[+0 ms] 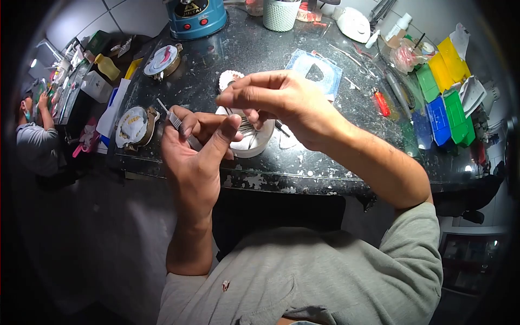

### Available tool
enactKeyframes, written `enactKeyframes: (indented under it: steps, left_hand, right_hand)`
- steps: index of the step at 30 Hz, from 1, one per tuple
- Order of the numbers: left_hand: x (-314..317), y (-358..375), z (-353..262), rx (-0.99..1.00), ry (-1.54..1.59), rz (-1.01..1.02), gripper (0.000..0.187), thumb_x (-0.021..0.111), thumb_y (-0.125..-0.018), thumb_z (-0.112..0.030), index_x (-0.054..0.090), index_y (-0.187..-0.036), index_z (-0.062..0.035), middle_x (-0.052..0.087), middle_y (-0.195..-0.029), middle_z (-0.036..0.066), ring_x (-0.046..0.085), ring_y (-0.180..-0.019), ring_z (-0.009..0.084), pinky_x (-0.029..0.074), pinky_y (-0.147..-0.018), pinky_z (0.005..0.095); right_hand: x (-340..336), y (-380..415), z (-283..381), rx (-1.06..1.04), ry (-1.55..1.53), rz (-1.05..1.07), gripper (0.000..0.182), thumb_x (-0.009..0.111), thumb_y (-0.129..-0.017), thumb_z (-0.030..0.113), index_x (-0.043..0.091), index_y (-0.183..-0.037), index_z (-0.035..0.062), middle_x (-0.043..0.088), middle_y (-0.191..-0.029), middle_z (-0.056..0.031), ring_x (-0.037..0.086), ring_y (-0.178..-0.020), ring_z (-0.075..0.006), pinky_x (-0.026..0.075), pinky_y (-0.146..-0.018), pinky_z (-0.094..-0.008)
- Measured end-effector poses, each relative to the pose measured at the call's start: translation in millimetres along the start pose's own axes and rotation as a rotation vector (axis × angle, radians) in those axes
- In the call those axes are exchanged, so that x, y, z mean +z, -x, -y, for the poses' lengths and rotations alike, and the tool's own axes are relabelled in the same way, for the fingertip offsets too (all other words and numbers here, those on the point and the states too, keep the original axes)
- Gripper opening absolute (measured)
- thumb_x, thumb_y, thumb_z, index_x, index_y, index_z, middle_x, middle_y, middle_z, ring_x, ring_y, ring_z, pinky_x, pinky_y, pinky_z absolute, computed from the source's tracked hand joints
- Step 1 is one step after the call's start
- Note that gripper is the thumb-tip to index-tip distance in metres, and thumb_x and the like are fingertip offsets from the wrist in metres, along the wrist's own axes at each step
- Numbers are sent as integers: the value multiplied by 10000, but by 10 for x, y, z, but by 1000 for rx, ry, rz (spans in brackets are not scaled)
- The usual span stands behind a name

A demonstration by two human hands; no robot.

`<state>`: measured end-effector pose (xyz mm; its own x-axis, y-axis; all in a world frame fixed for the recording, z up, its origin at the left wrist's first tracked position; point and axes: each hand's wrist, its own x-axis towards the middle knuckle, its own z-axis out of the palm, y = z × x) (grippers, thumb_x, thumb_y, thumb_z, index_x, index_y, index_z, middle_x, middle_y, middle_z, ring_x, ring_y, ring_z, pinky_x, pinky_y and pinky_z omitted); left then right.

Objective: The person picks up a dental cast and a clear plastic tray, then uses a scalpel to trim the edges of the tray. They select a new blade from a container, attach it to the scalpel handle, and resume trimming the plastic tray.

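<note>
The blue machine on the worktop reads "JINTAI". The left hand clamps a ridged piece beside a bowl of thin pins; the right hand's grip is unclear.

This place is a workshop, and it looks like a dental one. On the black desk, which has many white spots, there are a plaster tooth model near the centre and, at the upper left, a blue machine. Coloured plastic bins stand at the right of the frame.
</note>
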<state>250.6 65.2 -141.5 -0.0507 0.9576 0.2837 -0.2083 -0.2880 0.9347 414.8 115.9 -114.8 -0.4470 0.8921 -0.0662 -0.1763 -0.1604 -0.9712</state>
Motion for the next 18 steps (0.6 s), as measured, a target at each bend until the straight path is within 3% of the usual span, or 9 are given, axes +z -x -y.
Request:
enactKeyframes:
  steps: [7,12,14,16,18]
  left_hand:
    - [24,22,38,45,36,18,326,668,-852,62,379,-882,-85,597,-815,42,597,-717,76,501,-690,217]
    - [14,21,21,38,-46,49,306,670,-850,51,394,-866,-81,599,-783,49,571,-662,70,493,-632,209]
    - [35,21,-16,6,-84,56,304,673,-851,41,395,-857,-82,602,-770,53,569,-654,70,490,-616,207]
    - [41,9,-28,-20,-59,48,302,682,-838,29,405,-829,-93,618,-731,79,599,-650,109,451,-570,210]
    - [0,-12,11,-21,-27,61,312,690,-844,15,397,-832,-93,622,-748,70,590,-649,93,466,-582,207]
  right_hand:
    - [-56,-20,-23,-68,78,52,172,704,-857,156,736,-920,-2,711,-861,-32,489,-627,-31,458,-658,-180]
    - [-118,-75,15,-91,90,-2,184,700,-852,153,732,-919,-15,703,-838,-30,483,-635,-28,450,-644,-182]
    - [-206,-129,2,-179,115,-82,233,663,-907,217,725,-981,5,713,-905,-43,490,-670,-26,416,-636,-190]
    - [-212,-90,76,-186,140,-141,268,650,-921,257,722,-969,4,683,-824,-9,497,-674,-23,403,-617,-191]
    - [-222,-46,125,-16,299,-186,286,669,-911,285,716,-966,8,644,-759,14,494,-667,-19,403,-615,-197]
